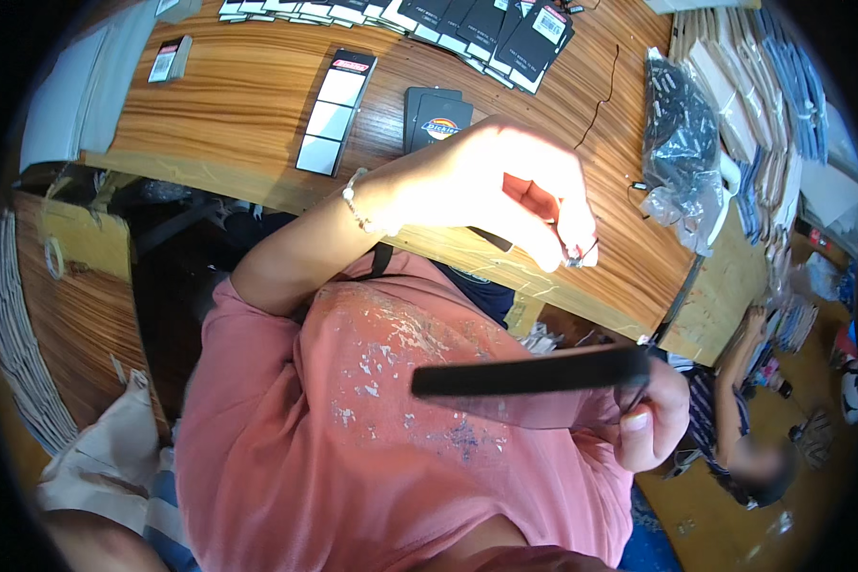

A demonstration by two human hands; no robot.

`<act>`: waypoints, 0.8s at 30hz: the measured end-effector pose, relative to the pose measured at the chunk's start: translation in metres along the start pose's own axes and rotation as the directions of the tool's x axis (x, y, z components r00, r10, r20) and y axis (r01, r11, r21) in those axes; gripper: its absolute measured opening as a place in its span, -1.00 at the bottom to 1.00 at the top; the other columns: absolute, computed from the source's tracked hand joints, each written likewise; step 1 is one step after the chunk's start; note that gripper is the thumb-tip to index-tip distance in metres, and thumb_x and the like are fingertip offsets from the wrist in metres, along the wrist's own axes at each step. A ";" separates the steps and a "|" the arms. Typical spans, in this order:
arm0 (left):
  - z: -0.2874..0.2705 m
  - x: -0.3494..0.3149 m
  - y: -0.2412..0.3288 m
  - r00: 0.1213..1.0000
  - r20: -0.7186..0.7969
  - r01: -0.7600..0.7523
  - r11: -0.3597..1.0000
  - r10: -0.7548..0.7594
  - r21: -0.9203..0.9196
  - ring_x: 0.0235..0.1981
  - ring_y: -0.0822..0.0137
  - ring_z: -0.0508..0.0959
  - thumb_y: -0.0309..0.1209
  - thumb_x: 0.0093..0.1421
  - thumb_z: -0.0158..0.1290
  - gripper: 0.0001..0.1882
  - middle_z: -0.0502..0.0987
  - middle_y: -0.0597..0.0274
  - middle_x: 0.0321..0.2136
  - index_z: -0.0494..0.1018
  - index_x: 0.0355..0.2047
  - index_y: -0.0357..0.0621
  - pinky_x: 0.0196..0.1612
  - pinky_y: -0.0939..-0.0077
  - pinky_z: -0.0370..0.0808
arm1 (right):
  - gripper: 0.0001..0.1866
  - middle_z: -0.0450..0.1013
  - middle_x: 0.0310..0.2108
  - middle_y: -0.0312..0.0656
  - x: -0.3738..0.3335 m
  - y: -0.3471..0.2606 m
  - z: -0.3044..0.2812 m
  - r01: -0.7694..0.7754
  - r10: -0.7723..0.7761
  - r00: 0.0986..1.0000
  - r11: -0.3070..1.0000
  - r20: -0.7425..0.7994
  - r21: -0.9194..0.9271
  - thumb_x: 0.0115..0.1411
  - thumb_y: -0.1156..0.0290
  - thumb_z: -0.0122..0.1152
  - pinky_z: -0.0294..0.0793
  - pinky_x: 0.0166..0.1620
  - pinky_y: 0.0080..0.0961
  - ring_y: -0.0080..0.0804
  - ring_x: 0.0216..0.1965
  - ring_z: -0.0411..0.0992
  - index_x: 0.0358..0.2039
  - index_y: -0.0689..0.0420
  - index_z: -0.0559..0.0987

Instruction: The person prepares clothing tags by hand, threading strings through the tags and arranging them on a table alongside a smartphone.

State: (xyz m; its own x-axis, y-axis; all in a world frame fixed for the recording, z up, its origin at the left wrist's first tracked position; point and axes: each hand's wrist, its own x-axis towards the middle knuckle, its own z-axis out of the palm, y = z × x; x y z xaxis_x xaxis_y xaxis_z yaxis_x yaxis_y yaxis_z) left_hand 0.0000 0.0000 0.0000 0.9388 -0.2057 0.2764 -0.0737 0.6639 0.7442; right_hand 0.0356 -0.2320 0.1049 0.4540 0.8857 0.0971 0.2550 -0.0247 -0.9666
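A long, flat, black strip [534,375] is gripped at its right end between the thumb and curled fingers of the right hand [656,419], held before a pink cloth shirt [410,486], off the near edge of the wood-grain bench [248,95]. Over that edge, a tiny dark item [574,259], too small to identify, is pinched at the left hand's [505,186] fingertips. Small black rectangular cards [439,110] are partly covered by the left hand; a clear plastic bag of black pieces [682,143] is set toward the bench's right edge.
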 end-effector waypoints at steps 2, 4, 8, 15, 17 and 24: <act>0.000 -0.010 0.004 1.000 -0.003 0.002 1.000 -0.002 0.009 -0.41 0.21 0.51 -0.57 -0.13 0.18 -0.84 0.48 0.13 -0.54 0.39 -0.56 -0.25 -0.14 0.20 0.42 | -0.71 0.39 -0.28 0.25 0.022 -0.011 0.008 0.054 -0.057 0.981 0.998 0.188 0.018 0.13 0.49 -0.13 0.49 -0.46 -0.47 -0.12 -0.47 0.49 -0.27 0.53 0.37; -0.005 0.001 0.002 1.000 0.016 -0.014 1.000 0.014 -0.004 -0.43 0.23 0.52 -0.55 -0.14 0.20 -0.83 0.48 0.13 -0.55 0.40 -0.57 -0.24 -0.14 0.20 0.42 | -0.71 0.36 -0.24 0.31 0.028 0.005 -0.001 0.097 -0.125 0.971 0.985 0.204 0.143 0.14 0.52 -0.15 0.48 -0.47 -0.51 -0.14 -0.50 0.48 -0.25 0.55 0.34; -0.006 -0.002 -0.004 0.999 0.028 -0.028 0.995 0.030 -0.095 -0.34 0.28 0.52 -0.68 -0.15 0.13 -0.81 0.48 0.15 -0.48 0.42 -0.47 -0.29 -0.20 0.40 0.45 | -0.71 0.39 -0.31 0.26 0.035 0.007 -0.009 0.037 -0.075 0.963 0.988 0.257 0.149 0.16 0.50 -0.15 0.47 -0.50 -0.52 -0.17 -0.53 0.48 -0.26 0.54 0.35; -0.010 0.005 -0.005 0.994 0.025 -0.103 0.995 0.103 -0.004 -0.35 0.26 0.53 -0.65 -0.14 0.16 -0.79 0.49 0.10 -0.47 0.40 -0.44 -0.30 -0.20 0.37 0.46 | -0.69 0.45 -0.48 0.14 0.029 0.002 -0.016 -0.032 0.007 0.979 0.993 0.203 0.117 0.15 0.45 -0.14 0.46 -0.57 -0.54 -0.23 -0.58 0.48 -0.29 0.50 0.40; -0.010 0.005 -0.005 0.993 0.025 -0.116 0.993 0.116 -0.011 -0.30 0.30 0.52 -0.70 -0.12 0.12 -0.79 0.48 0.14 -0.44 0.41 -0.41 -0.33 -0.23 0.49 0.49 | -0.70 0.45 -0.48 0.15 0.026 0.002 -0.016 -0.055 0.027 0.985 0.985 0.170 0.166 0.15 0.45 -0.14 0.47 -0.57 -0.54 -0.22 -0.58 0.48 -0.28 0.49 0.40; -0.008 0.008 -0.006 0.997 -0.017 -0.078 0.990 0.076 -0.120 -0.31 0.31 0.52 -0.69 -0.10 0.11 -0.82 0.49 0.11 -0.42 0.39 -0.43 -0.33 -0.23 0.50 0.51 | -0.69 0.44 -0.47 0.18 0.026 0.002 -0.021 -0.120 0.079 0.977 0.970 0.196 0.210 0.14 0.45 -0.13 0.49 -0.55 -0.52 -0.20 -0.55 0.49 -0.28 0.51 0.39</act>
State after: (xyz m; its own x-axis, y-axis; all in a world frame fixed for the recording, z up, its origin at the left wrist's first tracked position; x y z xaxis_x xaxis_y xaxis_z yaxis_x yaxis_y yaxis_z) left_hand 0.0105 0.0003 -0.0068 0.9361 -0.1419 0.3217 -0.1056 0.7592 0.6423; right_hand 0.0655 -0.2184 0.1108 0.2969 0.9545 -0.0278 0.0132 -0.0332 -0.9994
